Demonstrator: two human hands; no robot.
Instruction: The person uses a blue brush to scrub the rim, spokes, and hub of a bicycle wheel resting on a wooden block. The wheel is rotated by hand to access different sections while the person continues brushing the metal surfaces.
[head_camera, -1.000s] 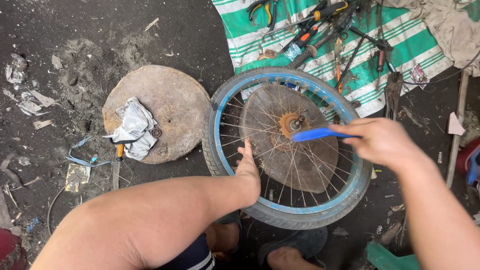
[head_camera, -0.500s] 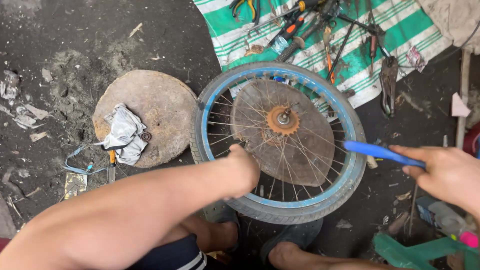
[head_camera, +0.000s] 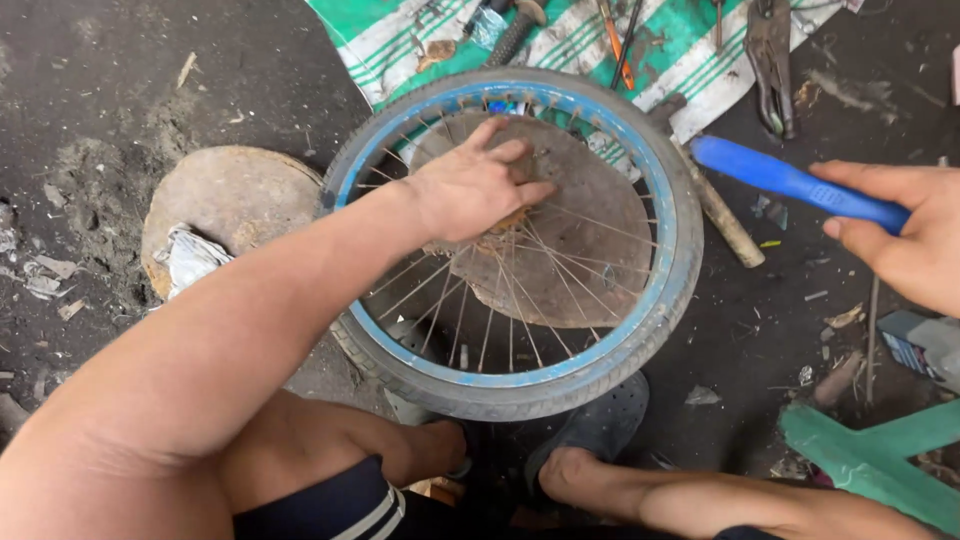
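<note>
Wheel (head_camera: 520, 385) lies flat on the floor, steadied at the hub by the spread left hand (head_camera: 478, 187); blue tyre lever (head_camera: 790, 182) is gripped in the right hand (head_camera: 905, 235), and must be brought to the rim.

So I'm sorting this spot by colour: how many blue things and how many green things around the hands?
Blue: 2, the wheel rim under the left hand and the tool in the right hand.
Green: 2, the striped cloth and the plastic piece.
Total: 4.
</note>
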